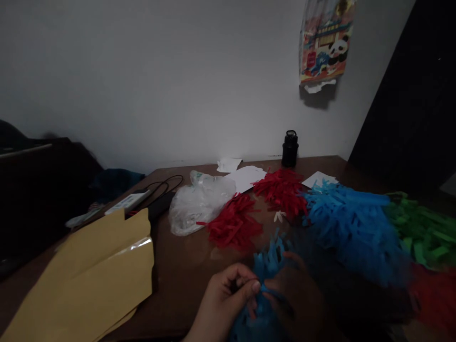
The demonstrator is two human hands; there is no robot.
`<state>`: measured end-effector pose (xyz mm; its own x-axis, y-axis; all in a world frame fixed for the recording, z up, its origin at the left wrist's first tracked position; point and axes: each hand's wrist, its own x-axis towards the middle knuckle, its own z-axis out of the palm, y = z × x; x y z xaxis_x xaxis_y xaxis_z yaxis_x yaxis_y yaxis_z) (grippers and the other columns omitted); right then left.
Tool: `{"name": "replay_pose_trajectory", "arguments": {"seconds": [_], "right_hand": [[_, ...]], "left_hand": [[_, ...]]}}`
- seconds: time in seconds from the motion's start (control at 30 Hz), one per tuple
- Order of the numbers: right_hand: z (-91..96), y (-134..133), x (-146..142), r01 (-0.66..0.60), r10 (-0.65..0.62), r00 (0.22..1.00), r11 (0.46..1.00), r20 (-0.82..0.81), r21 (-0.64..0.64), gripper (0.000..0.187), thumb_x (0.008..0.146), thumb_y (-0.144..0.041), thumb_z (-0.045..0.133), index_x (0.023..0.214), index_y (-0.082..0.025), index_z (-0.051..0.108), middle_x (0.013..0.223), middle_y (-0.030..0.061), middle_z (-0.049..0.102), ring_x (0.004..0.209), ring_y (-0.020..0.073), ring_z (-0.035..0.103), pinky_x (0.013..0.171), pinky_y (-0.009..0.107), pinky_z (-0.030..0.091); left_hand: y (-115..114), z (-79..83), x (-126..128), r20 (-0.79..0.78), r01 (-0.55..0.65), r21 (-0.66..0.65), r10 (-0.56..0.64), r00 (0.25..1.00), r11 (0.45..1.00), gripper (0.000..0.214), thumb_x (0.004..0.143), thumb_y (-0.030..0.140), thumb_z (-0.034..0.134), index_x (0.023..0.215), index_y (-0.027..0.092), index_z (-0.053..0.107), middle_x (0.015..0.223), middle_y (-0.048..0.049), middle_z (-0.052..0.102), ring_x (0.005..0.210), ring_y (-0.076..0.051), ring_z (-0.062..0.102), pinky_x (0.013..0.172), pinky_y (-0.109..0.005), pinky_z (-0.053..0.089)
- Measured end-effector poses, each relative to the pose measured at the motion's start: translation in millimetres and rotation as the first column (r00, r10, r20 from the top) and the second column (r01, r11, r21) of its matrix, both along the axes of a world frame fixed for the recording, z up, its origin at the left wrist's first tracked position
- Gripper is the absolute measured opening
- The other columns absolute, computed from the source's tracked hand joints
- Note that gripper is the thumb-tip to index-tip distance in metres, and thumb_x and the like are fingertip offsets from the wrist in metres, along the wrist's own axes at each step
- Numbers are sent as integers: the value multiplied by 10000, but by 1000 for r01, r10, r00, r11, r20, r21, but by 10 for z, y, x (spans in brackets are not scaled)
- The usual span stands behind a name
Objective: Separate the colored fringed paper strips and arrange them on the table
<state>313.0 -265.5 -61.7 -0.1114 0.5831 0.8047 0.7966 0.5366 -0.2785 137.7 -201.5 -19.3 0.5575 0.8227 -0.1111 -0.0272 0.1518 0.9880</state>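
My left hand [223, 299] is at the bottom centre, thumb and fingers pinched on a bunch of blue paper fringe [269, 266]. My right hand [297, 297] is beside it, dim in the low light, with its fingers curled around the same blue fringe. Both hands hold it just above the brown table [185, 270]. Two red fringe bundles [235, 223] [281, 190] lie beyond the hands. A larger blue fringe pile [356, 228] lies to the right.
Yellow envelopes [89, 275] lie at the front left. A crumpled clear plastic bag [199, 202], white paper sheets [245, 176], a black bottle [289, 148], a power strip with cable [130, 202], green fringe [423, 228] and red fringe [434, 294] share the table. A poster [326, 40] hangs on the wall.
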Motion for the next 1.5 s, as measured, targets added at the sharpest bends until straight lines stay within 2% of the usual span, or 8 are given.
{"name": "replay_pose_trajectory", "arguments": {"seconds": [0.63, 0.8, 0.87, 0.97, 1.03, 1.17, 1.3, 1.5], "right_hand": [[30, 19, -63, -8, 3, 997, 998, -76, -62, 127, 901, -173, 508, 908, -279, 578, 701, -48, 648, 635, 148, 643, 1018, 393, 469], [83, 42, -48, -5, 1, 998, 998, -66, -58, 79, 916, -226, 532, 944, -274, 587, 729, -44, 661, 657, 150, 650, 997, 388, 477], [124, 62, -72, -20, 18, 999, 999, -46, -39, 100, 923, -290, 548, 1009, -256, 585, 775, -26, 678, 702, 158, 656, 1000, 406, 466], [176, 98, -146, -17, 18, 1000, 1000, 10, -25, 130, 975, -293, 473, 933, -219, 572, 719, -21, 659, 667, 143, 627, 1008, 420, 430], [203, 112, -186, 18, -17, 999, 1000, 47, -19, 226, 996, -239, 411, 810, -215, 538, 640, -35, 611, 615, 133, 589, 1003, 421, 404], [243, 100, -179, 19, -19, 998, 1000, 63, 7, 195, 960, -166, 426, 802, -201, 534, 662, -24, 591, 646, 144, 566, 1017, 444, 346], [237, 82, -131, -14, 15, 999, 999, 35, -41, 135, 929, -136, 463, 858, -202, 557, 726, -18, 609, 709, 150, 572, 1036, 465, 322], [247, 43, -86, 12, -11, 1000, 1000, 21, -17, 111, 935, -166, 471, 929, -207, 574, 817, 3, 653, 800, 163, 619, 1052, 462, 353]], "left_hand": [[-16, -42, 14, 15, 10, -31, -9, 1000, 999, 426, 611, 527, 826, 739, 165, 642, 550, 5, 653, 441, -129, 585, 471, -225, 480], [37, 7, -45, -80, 62, 90, -55, 995, 994, 369, 760, 525, 707, 736, 159, 670, 591, -24, 678, 511, -146, 624, 530, -225, 491], [37, 16, -74, -166, 62, 337, -6, 986, 939, 288, 851, 420, 636, 714, 169, 671, 613, -23, 667, 560, -144, 631, 562, -211, 481], [27, 15, -105, -240, 110, 687, 82, 967, 719, 191, 898, 246, 567, 742, 189, 660, 682, -23, 671, 631, -138, 635, 602, -188, 468], [26, 20, -121, -257, 144, 782, 104, 961, 607, 154, 903, 173, 533, 790, 202, 635, 708, -18, 670, 642, -132, 632, 609, -177, 466], [34, 46, -151, -243, 144, 863, 147, 959, 485, 146, 902, 112, 489, 847, 217, 574, 739, -16, 650, 657, -135, 621, 621, -178, 470], [24, 39, -160, -231, 138, 889, 168, 958, 437, 150, 907, 100, 469, 877, 226, 544, 747, -8, 627, 663, -133, 610, 633, -177, 468], [45, 81, -169, -218, 125, 872, 146, 965, 474, 158, 905, 97, 479, 898, 227, 568, 770, -7, 647, 687, -136, 631, 661, -179, 480]]}}
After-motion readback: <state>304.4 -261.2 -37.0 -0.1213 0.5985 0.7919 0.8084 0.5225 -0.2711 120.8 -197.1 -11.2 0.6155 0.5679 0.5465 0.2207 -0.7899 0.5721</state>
